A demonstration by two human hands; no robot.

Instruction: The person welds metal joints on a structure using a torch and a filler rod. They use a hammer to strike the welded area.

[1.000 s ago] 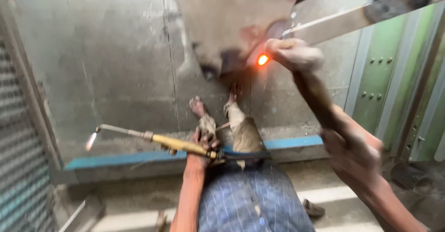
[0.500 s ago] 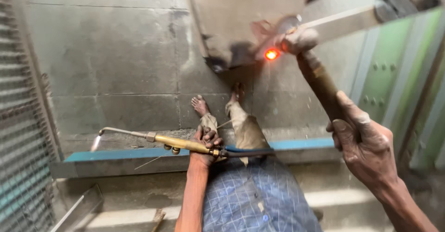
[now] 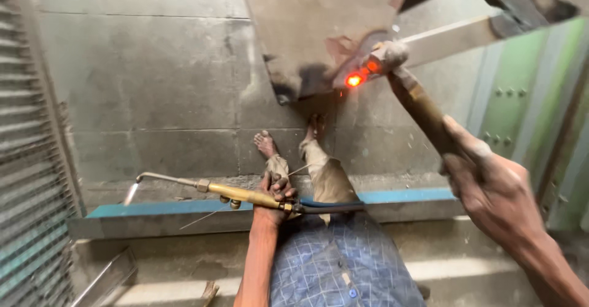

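Note:
My left hand (image 3: 276, 198) grips a brass gas torch (image 3: 239, 194) held level over my lap, together with a thin wire rod (image 3: 202, 217). The torch's bent tip (image 3: 134, 188) points left and burns with a small pale flame. My right hand (image 3: 491, 184) holds the wooden handle of a hammer (image 3: 423, 112). The hammer's head (image 3: 388, 55) rests against a grey metal sheet (image 3: 319, 25), right beside a glowing red-orange spot (image 3: 354, 80) on the sheet's lower edge. My bare feet (image 3: 265, 142) lie on the floor below the sheet.
A blue-topped metal beam (image 3: 178, 210) crosses under the torch. A corrugated shutter (image 3: 30, 190) stands at the left and a green riveted panel (image 3: 515, 98) at the right. Grey concrete slabs (image 3: 153, 98) cover the floor beyond.
My right hand has risen slightly and moved right, with the hammer head kept by the glowing spot. The torch in my left hand has stayed nearly still.

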